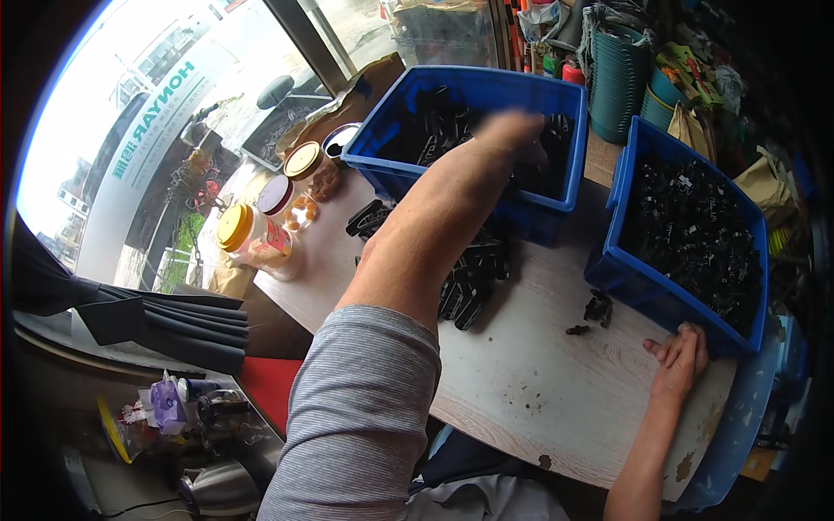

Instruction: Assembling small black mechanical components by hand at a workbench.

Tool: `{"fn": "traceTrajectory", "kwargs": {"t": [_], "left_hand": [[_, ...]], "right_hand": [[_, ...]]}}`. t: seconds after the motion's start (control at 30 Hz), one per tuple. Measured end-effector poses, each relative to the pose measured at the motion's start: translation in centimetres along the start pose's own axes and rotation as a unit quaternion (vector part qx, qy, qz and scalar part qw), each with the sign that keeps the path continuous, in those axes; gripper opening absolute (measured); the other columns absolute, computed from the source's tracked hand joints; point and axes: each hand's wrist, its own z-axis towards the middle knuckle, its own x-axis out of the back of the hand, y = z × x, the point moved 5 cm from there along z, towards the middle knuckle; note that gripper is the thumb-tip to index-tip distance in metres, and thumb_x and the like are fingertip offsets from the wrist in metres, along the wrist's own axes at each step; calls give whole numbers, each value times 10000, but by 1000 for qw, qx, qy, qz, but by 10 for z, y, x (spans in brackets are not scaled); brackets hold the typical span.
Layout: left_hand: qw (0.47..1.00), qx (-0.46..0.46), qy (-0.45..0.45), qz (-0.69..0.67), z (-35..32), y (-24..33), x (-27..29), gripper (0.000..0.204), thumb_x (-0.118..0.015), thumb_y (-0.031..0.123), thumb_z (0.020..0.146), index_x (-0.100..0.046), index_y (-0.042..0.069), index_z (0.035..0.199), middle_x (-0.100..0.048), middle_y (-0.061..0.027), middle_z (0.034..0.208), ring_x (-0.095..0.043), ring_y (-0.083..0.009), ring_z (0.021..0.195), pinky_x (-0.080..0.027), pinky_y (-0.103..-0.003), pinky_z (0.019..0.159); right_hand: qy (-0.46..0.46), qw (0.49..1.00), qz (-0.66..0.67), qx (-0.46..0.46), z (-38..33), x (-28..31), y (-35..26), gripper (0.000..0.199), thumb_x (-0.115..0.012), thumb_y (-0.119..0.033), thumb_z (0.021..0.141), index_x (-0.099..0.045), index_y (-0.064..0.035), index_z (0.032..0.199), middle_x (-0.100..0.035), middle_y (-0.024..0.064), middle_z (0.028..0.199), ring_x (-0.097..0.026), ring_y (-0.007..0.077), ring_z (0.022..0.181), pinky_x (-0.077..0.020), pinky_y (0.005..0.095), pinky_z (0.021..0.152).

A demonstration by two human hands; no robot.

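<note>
My left arm reaches across the table into a large blue bin (539,213) that holds dark plastic parts (439,130). Down among those parts is my left hand (532,149); its fingers are hidden and the wrist area is blurred, so any hold cannot be seen. My right hand (682,360) rests on the table against the near corner of a second blue bin (621,269). Its fingers are loosely bent, the thumb side apart, with nothing visible in them. Small black parts (714,230) fill this second bin. Longer black pieces (469,273) lie piled beneath my left forearm.
A few loose black bits (598,308) lie on the pale tabletop (521,365) by the right bin. Lidded jars (256,239) line the left edge beside the window. Stacked green baskets (618,82) stand behind. A metal kettle (221,488) is at lower left.
</note>
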Motion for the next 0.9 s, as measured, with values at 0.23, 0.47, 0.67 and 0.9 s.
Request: {"fn": "traceTrajectory", "kwargs": {"t": [0.23,0.47,0.67,0.9], "left_hand": [[998,-56,3,33,2,14,1,773,-803,399,622,-547,134,1302,-583,-208,1261,-578,-365,1194,-505,-436,959],[995,-50,-51,62,-4,12,2,700,-757,360,658,-567,151,1298,-642,-159,1232,-602,-316,1187,-518,-424,950],[994,-79,-32,66,5,8,-3,701,-766,356,652,-568,182,1302,-672,-134,1176,-620,-317,1154,-522,-429,939],[994,-70,-11,84,-3,19,-1,712,-782,315,636,-562,175,1298,-674,-123,1159,-630,-306,1130,-533,-414,918]], "right_hand": [[-34,999,-12,-5,2,4,0,164,-540,-228,936,-552,-76,874,-299,-33,496,-322,76,452,-543,370,571],[-25,1000,16,-2,3,2,8,146,-530,-193,948,-565,-64,888,-309,-36,476,-340,74,425,-542,376,522],[-45,999,18,5,3,3,7,154,-528,-192,948,-566,-64,872,-316,-37,480,-340,76,421,-543,376,517],[-39,999,24,8,0,-1,-1,126,-554,-157,920,-558,-72,827,-382,-17,516,-358,71,445,-560,371,544]]}}
